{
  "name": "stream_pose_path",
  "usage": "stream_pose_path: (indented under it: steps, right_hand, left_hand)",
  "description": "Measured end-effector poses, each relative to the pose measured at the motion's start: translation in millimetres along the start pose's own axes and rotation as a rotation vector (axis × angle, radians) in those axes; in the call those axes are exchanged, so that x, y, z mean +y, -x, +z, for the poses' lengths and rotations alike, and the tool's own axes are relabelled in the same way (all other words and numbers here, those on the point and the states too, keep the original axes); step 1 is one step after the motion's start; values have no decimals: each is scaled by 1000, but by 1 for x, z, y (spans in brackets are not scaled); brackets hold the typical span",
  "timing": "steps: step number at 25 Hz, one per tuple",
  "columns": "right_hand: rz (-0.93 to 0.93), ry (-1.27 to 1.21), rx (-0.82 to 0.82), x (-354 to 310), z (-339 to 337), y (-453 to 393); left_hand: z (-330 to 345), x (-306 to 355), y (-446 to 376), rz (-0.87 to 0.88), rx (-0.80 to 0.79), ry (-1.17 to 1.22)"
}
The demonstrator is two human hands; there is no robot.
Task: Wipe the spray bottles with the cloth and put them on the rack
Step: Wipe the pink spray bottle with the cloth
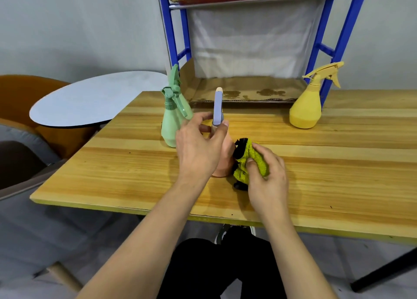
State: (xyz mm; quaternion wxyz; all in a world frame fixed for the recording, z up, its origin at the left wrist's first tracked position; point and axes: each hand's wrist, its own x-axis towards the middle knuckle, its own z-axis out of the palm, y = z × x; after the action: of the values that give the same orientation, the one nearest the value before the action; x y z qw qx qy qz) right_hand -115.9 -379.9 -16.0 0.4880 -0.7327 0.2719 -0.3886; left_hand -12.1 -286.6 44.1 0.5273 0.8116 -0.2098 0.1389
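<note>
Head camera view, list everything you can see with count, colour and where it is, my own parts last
green bottle: one, pale green, upright on table, left of the hands
pink bottle: one, peach body, grey-blue trigger top, table centre, held
yellow bottle: one, yellow, upright on table, right, by the rack
cloth: one, yellow-green with black edge, against pink bottle
table: one, light wood
rack: one, blue frame, behind table, cardboard on its shelves
round table: one, grey-blue, left
chair: one, orange, far left
left hand: fingers grip pink bottle's neck
right hand: fingers hold cloth
</note>
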Motion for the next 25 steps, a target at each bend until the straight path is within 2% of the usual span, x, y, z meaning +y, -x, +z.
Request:
stream_pose_path:
  steps: [5,7,9,13,17,19,22,25]
  right_hand:
    - [66,-57,16,-2,-1,-1]
    - [58,-53,-8,-10,-2,-4]
    - [-27,-31,-44,-21,0,-11]
    - [-160,78,-112,-26,11,-14]
    - [-19,246,-146,-10,1,-7]
    - [2,185,-162,-25,0,-19]
    - [-135,79,-130,-49,11,-32]
    - [-59,105,-134,-30,6,-21]
  left_hand:
    - [-25,-33,-7,-5,-382,179]
    - [-29,-46,-7,21,-467,186]
    - [-26,-50,-4,80,-511,205]
    - [-19,-54,-1,141,-481,214]
    - [-16,-59,1,104,-423,262]
    - [-15,-58,4,120,-422,242]
    - [-12,-58,5,188,-422,178]
    - [-10,-57,7,160,-400,198]
